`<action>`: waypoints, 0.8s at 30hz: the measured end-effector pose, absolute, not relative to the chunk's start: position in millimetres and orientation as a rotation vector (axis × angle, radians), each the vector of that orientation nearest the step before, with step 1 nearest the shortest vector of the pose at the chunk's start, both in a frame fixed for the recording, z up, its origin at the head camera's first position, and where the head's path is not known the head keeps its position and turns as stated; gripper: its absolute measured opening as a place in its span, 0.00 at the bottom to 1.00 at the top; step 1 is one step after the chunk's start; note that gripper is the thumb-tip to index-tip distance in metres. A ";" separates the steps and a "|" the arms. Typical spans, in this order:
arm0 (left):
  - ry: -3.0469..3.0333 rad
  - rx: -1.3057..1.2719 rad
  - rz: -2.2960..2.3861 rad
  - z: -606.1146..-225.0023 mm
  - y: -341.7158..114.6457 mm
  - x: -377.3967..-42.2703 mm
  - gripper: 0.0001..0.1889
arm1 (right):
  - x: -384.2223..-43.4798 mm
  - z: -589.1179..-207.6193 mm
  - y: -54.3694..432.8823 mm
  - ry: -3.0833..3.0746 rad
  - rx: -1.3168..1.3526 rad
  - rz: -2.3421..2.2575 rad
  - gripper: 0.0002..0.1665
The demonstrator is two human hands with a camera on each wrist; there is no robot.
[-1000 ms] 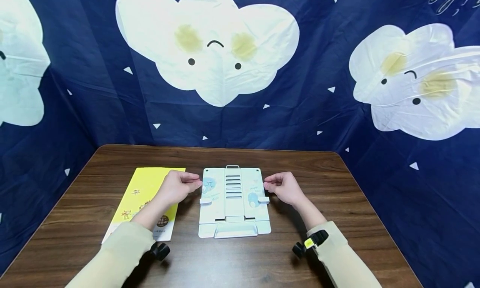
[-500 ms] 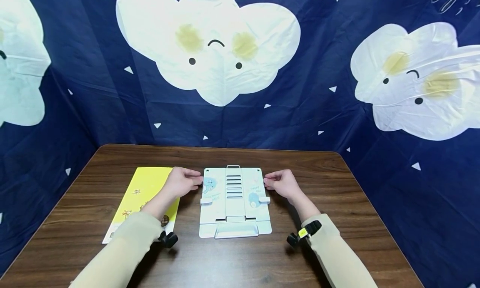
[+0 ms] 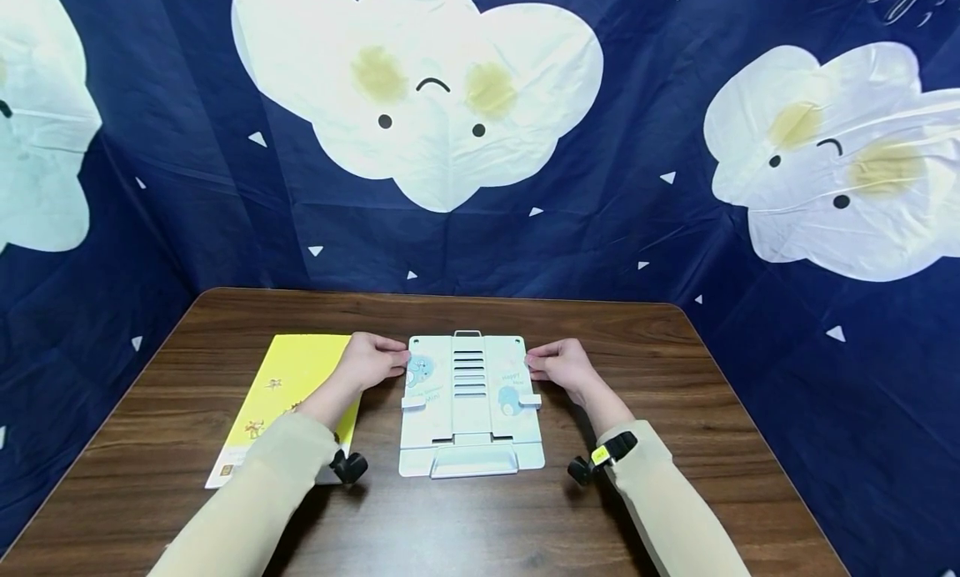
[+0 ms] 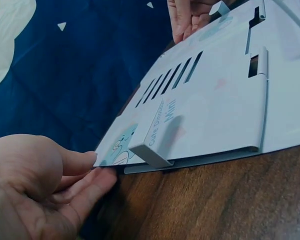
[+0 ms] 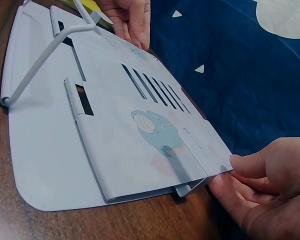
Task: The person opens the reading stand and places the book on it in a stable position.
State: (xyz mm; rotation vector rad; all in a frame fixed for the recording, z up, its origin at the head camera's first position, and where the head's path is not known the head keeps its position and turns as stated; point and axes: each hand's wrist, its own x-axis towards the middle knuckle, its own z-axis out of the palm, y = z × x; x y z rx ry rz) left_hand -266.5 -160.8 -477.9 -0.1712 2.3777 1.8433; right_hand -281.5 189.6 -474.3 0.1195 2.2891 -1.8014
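"Cute", "Mini" and "Happy" are read on the white stand [image 3: 471,417], laid mid-surface [image 3: 465,527], its side edges pinched in the grip of left hand [image 3: 370,361] and right hand [image 3: 566,367]. The yellow booklet [image 3: 296,375] is partly blocked by the left sleeve [image 3: 281,469]; its dark round mark, seen a second ago, is covered.

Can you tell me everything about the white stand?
The white stand looks like painted metal or plastic. It has slots down its middle, two side clips, a front bar and blue cartoon animals. It lies low on the brown table, the left hand and right hand pinching its sides near the far end.
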 end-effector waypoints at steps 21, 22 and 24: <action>2.416 -0.194 1.860 -482.2 -155.4 -269.3 0.11 | -284.4 -473.7 187.1 2.256 0.153 -1.836 0.11; 2.415 -0.193 1.863 -481.8 -155.6 -269.4 0.11 | -284.0 -473.5 187.0 2.257 0.156 -1.838 0.11; 2.412 -0.187 1.871 -481.4 -155.9 -269.5 0.11 | -283.5 -473.2 186.8 2.257 0.154 -1.843 0.11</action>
